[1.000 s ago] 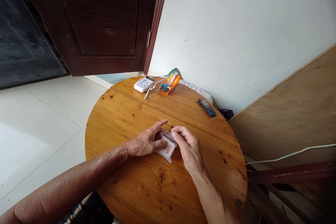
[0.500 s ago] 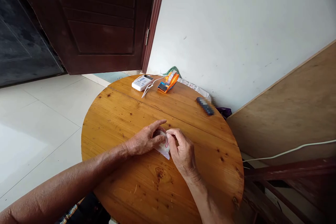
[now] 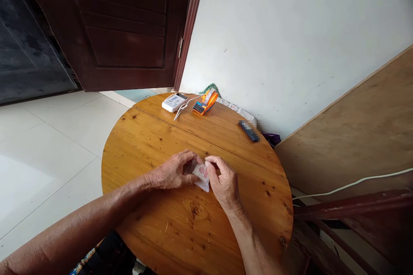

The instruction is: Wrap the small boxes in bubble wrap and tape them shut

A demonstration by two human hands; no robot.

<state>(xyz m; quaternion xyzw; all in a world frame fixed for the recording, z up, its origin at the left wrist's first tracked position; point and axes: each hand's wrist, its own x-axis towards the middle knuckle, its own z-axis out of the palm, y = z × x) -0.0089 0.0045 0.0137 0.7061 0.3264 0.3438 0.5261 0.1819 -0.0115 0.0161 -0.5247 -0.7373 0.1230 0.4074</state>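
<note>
A small white packet with red print [image 3: 201, 175] lies on the round wooden table [image 3: 155, 137], pinched from both sides. My left hand [image 3: 172, 172] curls round its left edge with the fingers closed. My right hand [image 3: 224, 182] grips its right edge between thumb and fingers. The two hands touch over the packet, which they hide in part.
At the table's far side lie a white device [image 3: 174, 102] with a white cord, an orange tape dispenser [image 3: 205, 102] and a dark blurred object [image 3: 249, 131]. A dark door [image 3: 122, 25] stands behind, a plywood board [image 3: 351, 129] leans at the right, and a white cable [image 3: 351, 184] crosses it.
My left forefinger, stretched out before, has curled down onto the packet. Both hands have closed in on it, so less of it shows.
</note>
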